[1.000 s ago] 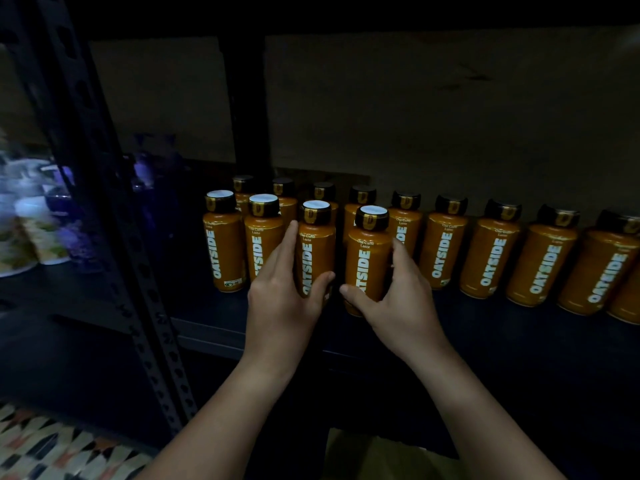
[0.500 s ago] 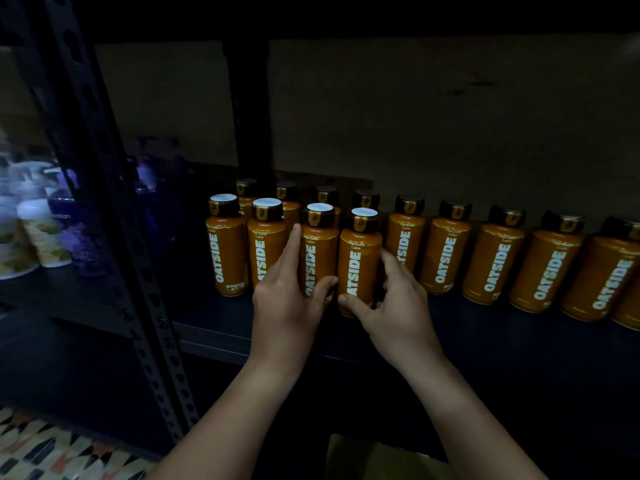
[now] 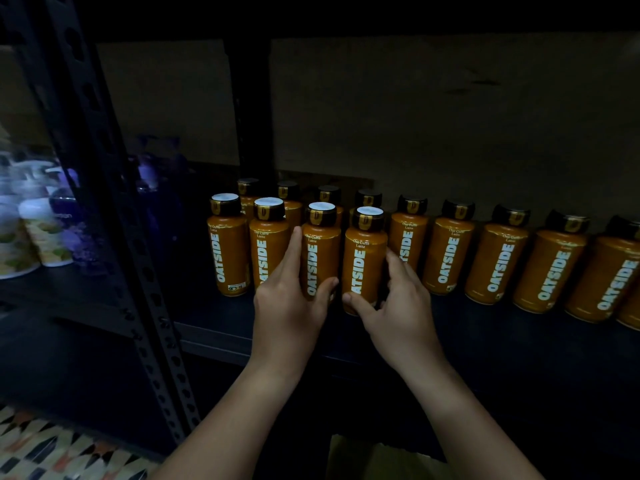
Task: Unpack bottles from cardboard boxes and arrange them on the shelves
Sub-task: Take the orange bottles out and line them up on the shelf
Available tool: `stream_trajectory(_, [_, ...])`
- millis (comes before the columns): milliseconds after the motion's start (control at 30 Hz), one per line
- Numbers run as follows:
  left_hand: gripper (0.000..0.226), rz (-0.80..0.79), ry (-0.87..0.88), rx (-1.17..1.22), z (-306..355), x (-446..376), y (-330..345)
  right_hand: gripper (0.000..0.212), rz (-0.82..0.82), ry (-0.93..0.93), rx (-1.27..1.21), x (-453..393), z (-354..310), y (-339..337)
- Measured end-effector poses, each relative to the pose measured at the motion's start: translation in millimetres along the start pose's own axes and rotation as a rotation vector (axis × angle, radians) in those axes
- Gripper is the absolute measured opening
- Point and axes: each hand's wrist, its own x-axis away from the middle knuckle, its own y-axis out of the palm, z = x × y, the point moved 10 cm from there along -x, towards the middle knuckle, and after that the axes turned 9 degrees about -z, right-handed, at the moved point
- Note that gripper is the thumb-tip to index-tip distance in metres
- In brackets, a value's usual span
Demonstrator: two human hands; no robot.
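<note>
At the middle of the frame, on the dark shelf (image 3: 221,327), the left hand (image 3: 289,306) holds one orange bottle (image 3: 320,258) with its fingers and thumb curled around the body, and the right hand (image 3: 398,306) grips the next bottle (image 3: 363,261) just beside it in the same way. Both bottles stand upright in the front row, and a longer row of bottles (image 3: 502,258) goes toward the right edge. Near the bottom edge a corner of a cardboard box (image 3: 374,460) is visible.

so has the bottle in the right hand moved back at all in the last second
Yes. The Oatside bottle in the right hand has gone back and left, closing up beside the front-row bottle that the left hand holds.
</note>
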Motion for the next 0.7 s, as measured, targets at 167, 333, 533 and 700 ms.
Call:
stream_trajectory(167, [0.092, -0.006, -0.007, -0.009, -2.0, -1.5, 0.0, 0.091, 0.005, 0.011, 0.006, 0.2, 0.5, -0.3])
stream_trajectory(333, [0.091, -0.019, -0.005, -0.012, -2.4, -2.2, -0.4, 0.091, -0.005, 0.017, 0.005, -0.2, 0.2, -0.2])
stream_trajectory(533, [0.093, -0.037, -0.024, -0.03, -4.9, -3.8, -0.1, 0.091, -0.005, 0.015, -0.004, -0.4, 1.2, 0.6])
stream_trajectory(700, [0.095, -0.031, 0.015, -0.057, 0.0, -4.5, -3.8, 0.096, -0.006, 0.014, -0.015, 0.2, 2.2, 1.3])
